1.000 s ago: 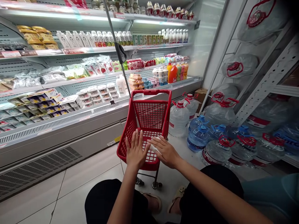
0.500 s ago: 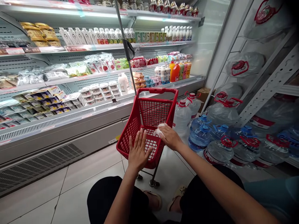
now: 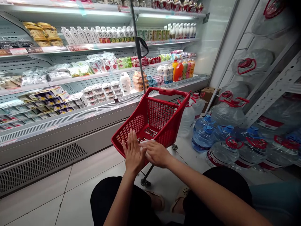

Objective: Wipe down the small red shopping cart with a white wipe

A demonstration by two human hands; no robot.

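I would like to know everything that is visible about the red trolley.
The red trolley is a small shopping cart with a basket of plastic lattice, a thick bar handle on its far rim, and thin metal legs ending in small wheels. It stands upright on the pale tiled floor, turned at an angle, between the chilled shelves and the water bottles. The left hand lies flat on its near wall; the right hand rests beside it.

Floor: pale glossy tiles (image 3: 47, 194) are spreading across the lower left below me.
Chiller: an open refrigerated case (image 3: 70, 124) is filling the left and centre that I am facing, its shelves (image 3: 54, 82) carrying packets (image 3: 58, 73) and bottles (image 3: 94, 34).
Light: strip lamps (image 3: 58, 11) are glowing along the top edge.
Rack: a white metal rack (image 3: 275, 84) is rising at right, water jugs (image 3: 221, 153) crowding beneath it.
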